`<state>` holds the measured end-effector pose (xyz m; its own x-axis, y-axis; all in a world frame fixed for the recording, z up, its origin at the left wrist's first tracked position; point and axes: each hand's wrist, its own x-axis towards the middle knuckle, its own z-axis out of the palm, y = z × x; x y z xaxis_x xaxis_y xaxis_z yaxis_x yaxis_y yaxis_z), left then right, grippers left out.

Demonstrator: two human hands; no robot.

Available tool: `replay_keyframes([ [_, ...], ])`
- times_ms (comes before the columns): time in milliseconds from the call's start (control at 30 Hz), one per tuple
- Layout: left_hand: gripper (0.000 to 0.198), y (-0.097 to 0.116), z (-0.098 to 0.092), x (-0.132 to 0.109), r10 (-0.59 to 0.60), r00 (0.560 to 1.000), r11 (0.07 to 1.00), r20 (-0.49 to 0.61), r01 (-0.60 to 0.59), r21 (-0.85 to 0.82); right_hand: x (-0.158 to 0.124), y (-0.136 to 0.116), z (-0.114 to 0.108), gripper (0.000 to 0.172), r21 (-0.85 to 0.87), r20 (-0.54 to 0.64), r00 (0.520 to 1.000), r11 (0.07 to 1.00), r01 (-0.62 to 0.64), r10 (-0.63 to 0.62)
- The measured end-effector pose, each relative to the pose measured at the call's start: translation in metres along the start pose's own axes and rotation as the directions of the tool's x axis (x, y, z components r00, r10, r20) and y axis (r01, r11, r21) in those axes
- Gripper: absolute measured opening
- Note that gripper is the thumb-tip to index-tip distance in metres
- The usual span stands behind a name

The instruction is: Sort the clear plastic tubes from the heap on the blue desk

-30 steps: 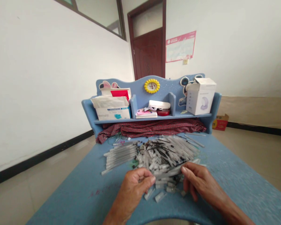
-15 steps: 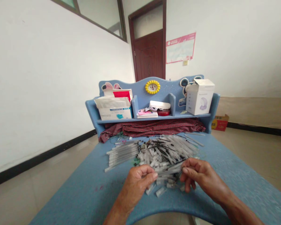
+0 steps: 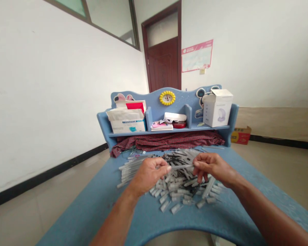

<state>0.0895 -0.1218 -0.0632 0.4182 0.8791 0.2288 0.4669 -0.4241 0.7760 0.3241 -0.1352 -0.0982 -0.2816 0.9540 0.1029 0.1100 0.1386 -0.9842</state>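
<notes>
A clear pen barrel [image 3: 181,167] stretches level between my two hands above the pile. My left hand [image 3: 152,173] pinches its left end between thumb and fingers. On the other end, my right hand [image 3: 212,166] is closed, thumb against forefinger, with the lower fingers curled. Beneath them lies a heap of translucent pen caps [image 3: 177,187], with thin black refills mixed in. A row of clear pen barrels [image 3: 128,171] lies side by side beyond my left hand. More loose barrels [image 3: 186,153] are piled behind my right hand. One barrel [image 3: 208,188] slants across the caps at the right.
The blue desk [image 3: 92,212] has a curved front edge. At its back, a checked red cloth [image 3: 169,140] is bunched under a shelf [image 3: 156,133]. A mask box [image 3: 128,125], a red round tin [image 3: 179,125] and a white carton [image 3: 218,109] stand on the shelf.
Both hands have risen and moved away from me, with the barrel still between them. More caps show below them.
</notes>
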Motion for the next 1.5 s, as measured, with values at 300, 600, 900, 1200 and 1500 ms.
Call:
replay_keyframes([
  [300, 0.018, -0.005, 0.005, 0.014, -0.009, 1.0, 0.995, -0.004, 0.009, -0.098, 0.008, 0.005, -0.009, 0.037, 0.003, 0.02, 0.999, 1.0, -0.028, 0.028],
  [600, 0.022, -0.025, 0.008, 0.015, -0.104, 0.994, 0.968, -0.013, 0.099, -0.232, 0.02, -0.004, -0.015, 0.035, -0.078, 0.077, 0.995, 0.996, -0.05, 0.056],
  [900, 0.022, -0.035, 0.011, 0.013, -0.177, 0.983, 0.955, -0.049, 0.159, -0.252, 0.032, 0.011, -0.01, 0.039, -0.138, 0.096, 0.989, 0.986, -0.099, 0.113],
  [1200, 0.023, -0.039, 0.013, 0.013, -0.21, 0.976, 0.947, -0.058, 0.189, -0.261, 0.037, 0.018, -0.009, 0.041, 0.0, 0.07, 0.995, 0.998, -0.067, 0.067],
  [1500, 0.024, -0.037, 0.014, 0.013, -0.216, 0.975, 0.948, -0.042, 0.199, -0.248, 0.035, 0.02, -0.004, 0.037, 0.037, 0.032, 0.997, 0.997, -0.065, 0.064],
])
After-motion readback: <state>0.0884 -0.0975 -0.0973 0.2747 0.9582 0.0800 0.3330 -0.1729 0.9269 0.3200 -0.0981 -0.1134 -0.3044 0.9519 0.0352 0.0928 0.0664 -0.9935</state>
